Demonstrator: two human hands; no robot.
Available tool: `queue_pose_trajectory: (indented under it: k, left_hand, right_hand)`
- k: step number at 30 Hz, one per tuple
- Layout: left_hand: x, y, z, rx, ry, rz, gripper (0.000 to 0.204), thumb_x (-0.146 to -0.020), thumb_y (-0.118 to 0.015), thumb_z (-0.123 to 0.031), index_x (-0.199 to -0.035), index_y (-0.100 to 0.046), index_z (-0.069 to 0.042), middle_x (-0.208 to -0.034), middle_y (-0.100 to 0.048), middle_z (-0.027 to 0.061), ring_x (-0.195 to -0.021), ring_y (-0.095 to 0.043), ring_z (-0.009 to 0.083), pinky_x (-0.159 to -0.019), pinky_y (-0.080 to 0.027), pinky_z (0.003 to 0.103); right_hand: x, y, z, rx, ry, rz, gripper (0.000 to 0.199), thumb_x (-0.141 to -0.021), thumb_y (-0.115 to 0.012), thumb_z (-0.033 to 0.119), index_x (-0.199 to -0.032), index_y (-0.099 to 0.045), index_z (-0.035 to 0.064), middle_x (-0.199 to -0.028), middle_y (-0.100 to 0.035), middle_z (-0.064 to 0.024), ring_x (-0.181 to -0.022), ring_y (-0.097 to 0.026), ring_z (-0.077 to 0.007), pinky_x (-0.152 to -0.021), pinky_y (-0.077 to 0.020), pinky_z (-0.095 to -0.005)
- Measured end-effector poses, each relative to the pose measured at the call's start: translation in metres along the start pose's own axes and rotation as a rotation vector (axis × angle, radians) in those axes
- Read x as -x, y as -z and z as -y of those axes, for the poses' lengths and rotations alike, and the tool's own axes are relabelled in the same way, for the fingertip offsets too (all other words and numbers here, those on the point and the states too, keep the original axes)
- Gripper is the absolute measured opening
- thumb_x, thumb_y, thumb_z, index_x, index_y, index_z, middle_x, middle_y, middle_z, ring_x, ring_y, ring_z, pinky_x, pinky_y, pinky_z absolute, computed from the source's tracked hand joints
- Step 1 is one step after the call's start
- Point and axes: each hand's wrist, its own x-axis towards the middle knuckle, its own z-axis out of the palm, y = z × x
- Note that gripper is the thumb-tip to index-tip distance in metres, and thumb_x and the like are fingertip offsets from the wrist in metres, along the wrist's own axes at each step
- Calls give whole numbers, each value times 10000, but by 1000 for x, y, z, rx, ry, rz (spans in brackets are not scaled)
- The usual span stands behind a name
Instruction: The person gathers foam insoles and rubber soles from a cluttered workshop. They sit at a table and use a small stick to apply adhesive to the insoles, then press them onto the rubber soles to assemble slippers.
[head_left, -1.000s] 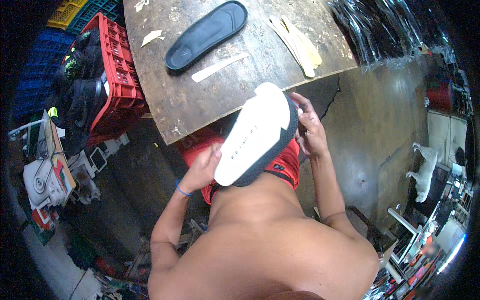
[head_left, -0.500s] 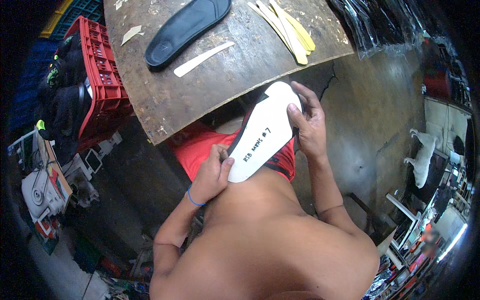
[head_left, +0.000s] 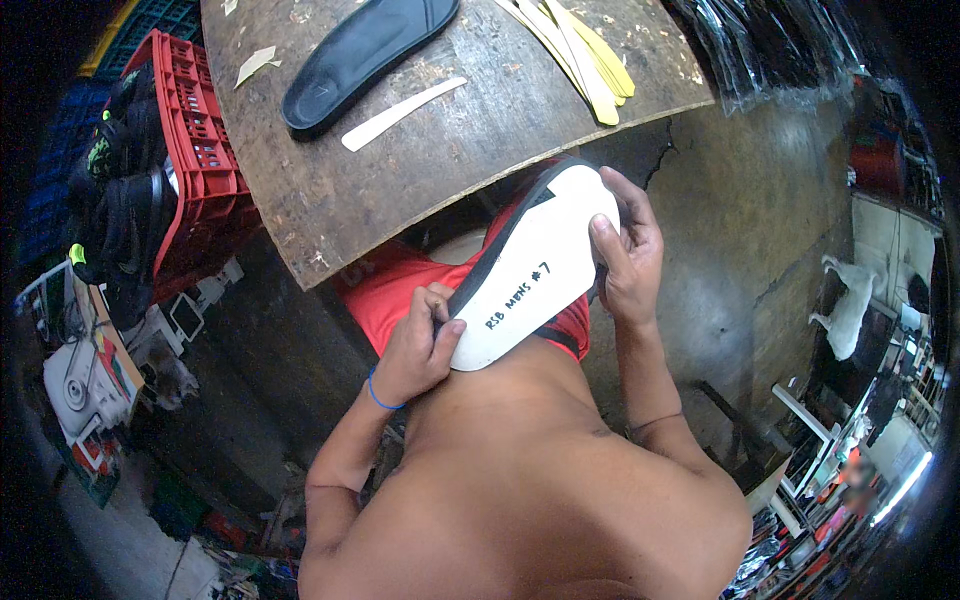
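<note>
A white shoe-sole template [head_left: 530, 270] with handwritten marks lies against a black sole [head_left: 488, 262], whose dark edge shows along its left side. The pair is tilted over my lap, just off the table's near edge. My left hand [head_left: 420, 340] is closed on the lower end, thumb on the white face. At the upper right, my right hand [head_left: 630, 245] grips the other end, its thumb on the template and its fingers partly hidden behind. Another black sole [head_left: 365, 65] rests on the table, beside a pale curved strip [head_left: 405, 113].
Yellow and cream strips [head_left: 580, 55] lie on the worn wooden table [head_left: 330, 215]. A red crate [head_left: 205, 150] with black shoes stands at the left. Black plastic wrapping [head_left: 770, 55] is at the upper right. A white dog [head_left: 848, 305] lies on the floor at the right.
The template and sole have turned slightly, showing more of the black edge on the left and at the top notch. My right hand has shifted slightly right with them.
</note>
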Motion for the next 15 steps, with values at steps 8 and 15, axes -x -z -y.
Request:
queue_pose_trajectory:
  k: [8,15]
  left_hand:
    - [-29,23,-23,-311,-69,-46,406,-951,-675,-297,-1048,-425,8,-992,-581,198,-798,-547,329,-745,-481,427]
    - [-54,12,-57,216,-39,-168,371,-938,-733,-134,-886,-373,-60,-944,-630,174,-801,-577,186,-727,-499,324]
  right_hand:
    - [15,-5,8,-40,63,45,449,-966,-658,96,-1368,-533,-59,-1335,-599,-157,-1236,-565,-217,-1093,-412,-360]
    - [40,-32,11,11,86,93,432,-944,-712,124,-1325,-587,-36,-1296,-635,-152,-1205,-599,-226,-1072,-446,-372]
